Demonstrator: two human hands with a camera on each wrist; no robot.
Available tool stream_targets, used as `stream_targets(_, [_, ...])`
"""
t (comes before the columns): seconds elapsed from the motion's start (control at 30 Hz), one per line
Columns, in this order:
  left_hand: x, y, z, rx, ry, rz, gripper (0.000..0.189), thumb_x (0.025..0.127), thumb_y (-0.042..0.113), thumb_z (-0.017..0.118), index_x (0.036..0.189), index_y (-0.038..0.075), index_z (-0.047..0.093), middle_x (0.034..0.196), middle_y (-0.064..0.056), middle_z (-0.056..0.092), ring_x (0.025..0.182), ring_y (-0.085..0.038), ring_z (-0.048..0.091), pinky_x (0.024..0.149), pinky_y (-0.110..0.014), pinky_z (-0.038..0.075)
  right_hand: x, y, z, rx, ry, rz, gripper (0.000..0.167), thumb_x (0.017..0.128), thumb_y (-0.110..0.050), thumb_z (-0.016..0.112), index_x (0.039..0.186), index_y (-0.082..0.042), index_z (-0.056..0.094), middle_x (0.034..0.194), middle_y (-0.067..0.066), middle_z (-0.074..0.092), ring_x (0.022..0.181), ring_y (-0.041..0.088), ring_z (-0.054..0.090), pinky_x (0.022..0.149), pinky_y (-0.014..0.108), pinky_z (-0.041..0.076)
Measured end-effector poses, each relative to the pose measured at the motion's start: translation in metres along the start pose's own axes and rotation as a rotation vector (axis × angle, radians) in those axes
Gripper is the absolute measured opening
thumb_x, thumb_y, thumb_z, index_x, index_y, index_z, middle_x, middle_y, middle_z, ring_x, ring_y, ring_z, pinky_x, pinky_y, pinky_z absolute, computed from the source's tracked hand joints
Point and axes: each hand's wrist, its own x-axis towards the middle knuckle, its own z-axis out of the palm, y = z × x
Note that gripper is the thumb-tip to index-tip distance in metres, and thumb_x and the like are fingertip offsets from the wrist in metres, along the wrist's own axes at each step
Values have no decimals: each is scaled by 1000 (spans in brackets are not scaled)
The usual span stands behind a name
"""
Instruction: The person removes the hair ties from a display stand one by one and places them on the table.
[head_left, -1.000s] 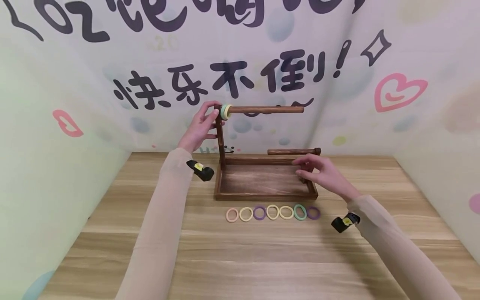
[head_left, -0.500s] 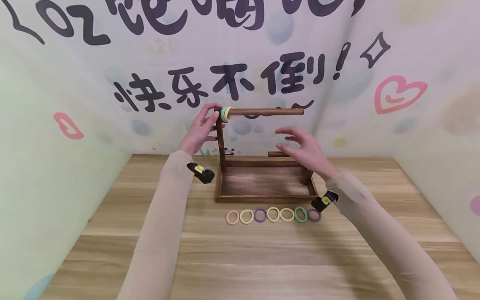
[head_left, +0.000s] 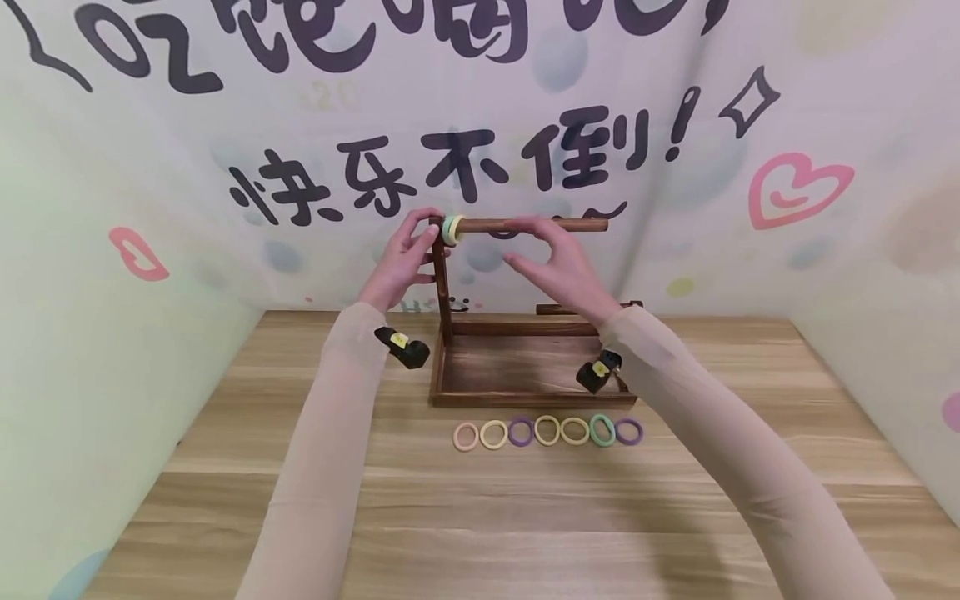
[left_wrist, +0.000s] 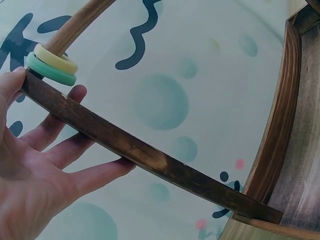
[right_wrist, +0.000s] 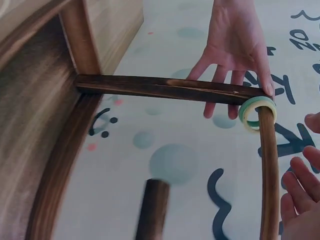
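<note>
My left hand (head_left: 401, 262) grips the top of the upright post (head_left: 444, 292) of a dark wooden stand, thumb at the upper end and fingers spread behind it. A green hair tie (left_wrist: 47, 71) and a pale yellow hair tie (left_wrist: 62, 60) hang side by side on the upper rod (left_wrist: 82, 25), against the post. My right hand (head_left: 555, 262) is raised beside that rod, fingers apart and holding nothing. In the right wrist view, the fingers (right_wrist: 300, 187) of my right hand show to the right of the rod, apart from it.
Several hair ties, pink, yellow, purple and green, lie in a row on the wood-grain table (head_left: 480, 517) before the stand's tray (head_left: 517, 400). A shorter lower rod (head_left: 555, 309) sits at the stand's right, partly behind my right arm. A printed backdrop (head_left: 300, 108) rises behind.
My right hand has moved up and left, from the lower rod at the stand's right to the upper rod. My left hand has stayed on the post.
</note>
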Motion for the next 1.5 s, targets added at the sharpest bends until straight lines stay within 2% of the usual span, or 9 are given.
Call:
stream_targets(0.2, [-1, 0, 2, -6, -11, 0, 28, 105, 27, 43, 132, 24, 44, 123, -17, 56, 119, -43, 51, 86, -60, 46, 18, -5, 11, -23, -41, -14, 44, 92, -20, 68, 131, -4, 56, 127, 7, 58, 116, 22, 53, 101, 38, 37])
stream_targets(0.33, [-1, -1, 1, -4, -7, -2, 27, 104, 28, 43, 132, 25, 45, 121, -16, 57, 118, -43, 51, 86, -60, 46, 28, -7, 18, -18, -64, -28, 44, 93, -19, 66, 132, -2, 55, 128, 9, 57, 116, 21, 53, 100, 40, 40])
stream_targets(0.63, [-1, -1, 0, -13, -9, 1, 26, 104, 29, 44, 130, 27, 46, 118, -15, 59, 117, -41, 53, 85, -59, 46, 47, -13, 31, -92, -100, 11, 43, 92, -19, 67, 129, 0, 56, 129, 11, 56, 117, 21, 54, 97, 31, 43])
stream_targets(0.83, [-1, -2, 0, 4, -11, -3, 26, 104, 29, 43, 130, 27, 45, 119, -14, 60, 117, -39, 54, 87, -60, 46, 60, -15, 37, -226, -118, 33, 43, 92, -23, 67, 127, -1, 59, 126, 11, 60, 111, 21, 59, 94, 32, 44])
stream_targets(0.93, [-1, -2, -1, 10, -12, -3, 27, 104, 29, 43, 131, 27, 44, 120, -15, 60, 119, -41, 52, 88, -60, 45, 63, -15, 41, -299, -125, 37, 43, 92, -27, 66, 126, -3, 60, 122, 8, 63, 109, 20, 60, 99, 35, 38])
stream_targets(1.13, [0, 0, -1, 8, -6, 6, 27, 104, 30, 43, 131, 26, 45, 119, -14, 60, 119, -43, 51, 86, -60, 46, 64, -13, 50, -376, -84, 53, 40, 93, -32, 65, 124, -7, 62, 111, 2, 68, 106, 17, 59, 106, 40, 23])
stream_targets(1.3, [0, -1, -1, -2, -12, 11, 27, 104, 29, 43, 130, 26, 45, 117, -13, 61, 119, -42, 52, 85, -59, 47, 63, -13, 55, -383, -33, 75, 42, 93, -34, 66, 124, -7, 60, 106, 1, 70, 101, 15, 62, 105, 38, 24])
stream_targets(1.5, [1, -2, -1, -5, -14, 16, 27, 104, 27, 43, 131, 25, 45, 120, -14, 60, 118, -39, 53, 86, -61, 46, 61, -12, 56, -371, -14, 80, 41, 92, -34, 66, 123, -8, 60, 104, 1, 71, 101, 13, 63, 106, 36, 23])
